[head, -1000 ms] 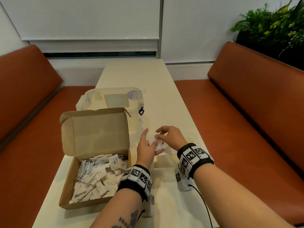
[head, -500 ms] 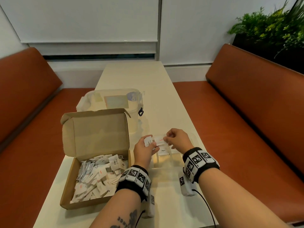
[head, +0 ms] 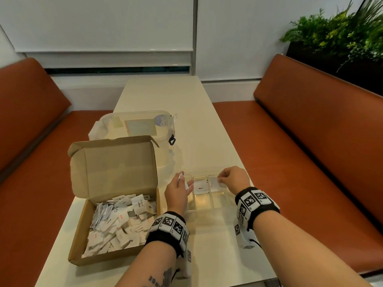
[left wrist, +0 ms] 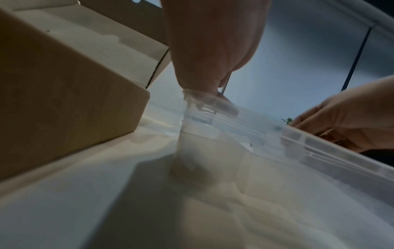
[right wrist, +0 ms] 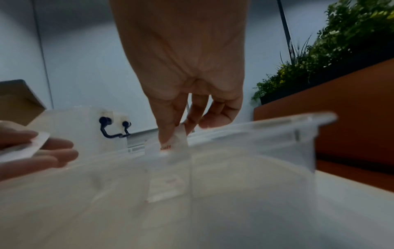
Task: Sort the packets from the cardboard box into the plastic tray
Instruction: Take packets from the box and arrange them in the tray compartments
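Head view: the right hand pinches a packet over the plastic tray; the left hand, beside the cardboard box, holds more. Light and limp, packets likely want an edge pinch

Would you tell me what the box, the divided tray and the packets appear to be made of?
Cardboard box: brown matte corrugated board, folded flaps. Plastic tray: clear, glossy, seemingly rigid plastic; the table shows through. Packets: white, matte, probably paper; creased, printed.
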Demonstrator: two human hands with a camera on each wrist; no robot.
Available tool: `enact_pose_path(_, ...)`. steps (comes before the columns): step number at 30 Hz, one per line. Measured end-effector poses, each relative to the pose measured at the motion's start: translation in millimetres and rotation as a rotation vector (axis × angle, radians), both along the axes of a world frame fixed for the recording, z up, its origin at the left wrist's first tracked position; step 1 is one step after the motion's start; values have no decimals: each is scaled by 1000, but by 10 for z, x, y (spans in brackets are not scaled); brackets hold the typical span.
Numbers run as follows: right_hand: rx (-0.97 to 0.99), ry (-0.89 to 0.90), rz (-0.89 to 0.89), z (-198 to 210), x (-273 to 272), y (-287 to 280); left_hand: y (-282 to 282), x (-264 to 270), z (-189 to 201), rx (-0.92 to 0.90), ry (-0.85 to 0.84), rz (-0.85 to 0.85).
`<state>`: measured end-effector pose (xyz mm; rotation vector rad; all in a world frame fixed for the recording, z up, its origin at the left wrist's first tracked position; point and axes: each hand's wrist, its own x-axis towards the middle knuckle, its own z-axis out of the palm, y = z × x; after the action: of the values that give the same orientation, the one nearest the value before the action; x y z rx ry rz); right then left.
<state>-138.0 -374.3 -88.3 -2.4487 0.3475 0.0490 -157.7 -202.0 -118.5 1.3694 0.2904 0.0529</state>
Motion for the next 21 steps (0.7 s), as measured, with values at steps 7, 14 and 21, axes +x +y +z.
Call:
enact_pose_path(7,-122,61,28,-72,99,54,-14,30,1,27,18,4)
enact_pose_path(14,-242,80,75,-118,118,48,-2,43,27,43,46,-16)
enact_pose_path(21,-400,88,231,-139,124,70,-14,17,65,79,61,-7)
